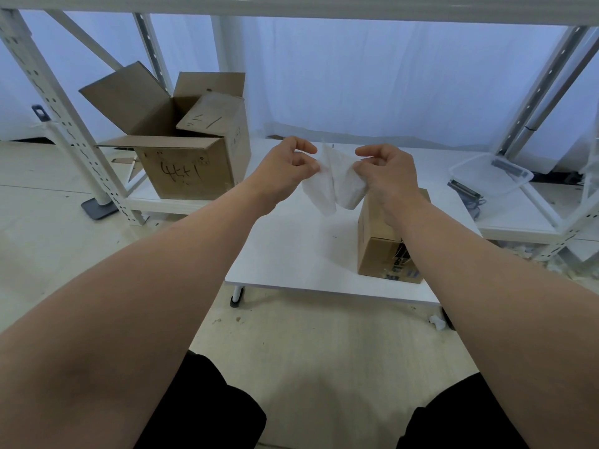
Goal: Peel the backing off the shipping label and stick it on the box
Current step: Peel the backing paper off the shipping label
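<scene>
Your left hand [285, 170] pinches one white sheet and your right hand [385, 173] the other of the shipping label [334, 186], held in the air above the bench [291, 254]; the sheets touch between your hands, and which one is the backing cannot be told. The box [376, 247] stands on the bench at 4 o'clock from the label, under your right wrist.

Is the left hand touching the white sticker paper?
Touching. The head view shows the left hand pinching the sticker paper at its edge, no gap between them; the right hand pinches the other sheet.
</scene>
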Demonstrator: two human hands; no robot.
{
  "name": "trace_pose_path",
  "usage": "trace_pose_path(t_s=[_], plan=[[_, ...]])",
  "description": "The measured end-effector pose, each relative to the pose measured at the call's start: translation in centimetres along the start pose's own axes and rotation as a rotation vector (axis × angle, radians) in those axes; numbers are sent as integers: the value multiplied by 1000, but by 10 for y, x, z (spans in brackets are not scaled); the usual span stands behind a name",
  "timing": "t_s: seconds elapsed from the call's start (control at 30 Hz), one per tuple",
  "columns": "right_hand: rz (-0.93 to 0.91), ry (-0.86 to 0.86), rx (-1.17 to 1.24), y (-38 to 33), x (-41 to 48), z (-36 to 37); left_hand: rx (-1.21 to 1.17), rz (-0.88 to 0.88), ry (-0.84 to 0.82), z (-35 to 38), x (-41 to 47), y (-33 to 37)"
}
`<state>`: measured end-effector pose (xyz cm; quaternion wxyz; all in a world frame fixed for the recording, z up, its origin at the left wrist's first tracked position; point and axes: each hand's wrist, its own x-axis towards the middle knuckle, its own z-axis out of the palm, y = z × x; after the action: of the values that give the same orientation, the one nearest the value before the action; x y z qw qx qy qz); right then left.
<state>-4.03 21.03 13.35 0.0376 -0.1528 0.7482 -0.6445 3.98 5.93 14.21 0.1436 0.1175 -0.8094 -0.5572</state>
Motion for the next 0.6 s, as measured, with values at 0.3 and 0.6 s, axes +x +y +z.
trace_pose_path(t_s=[0.3,0.6], plan=[[-25,36,27,1,2,0,1,-33,48,0,3,-4],[-178,-149,-28,-7,-7,10,25,-77,10,1,3,-4]])
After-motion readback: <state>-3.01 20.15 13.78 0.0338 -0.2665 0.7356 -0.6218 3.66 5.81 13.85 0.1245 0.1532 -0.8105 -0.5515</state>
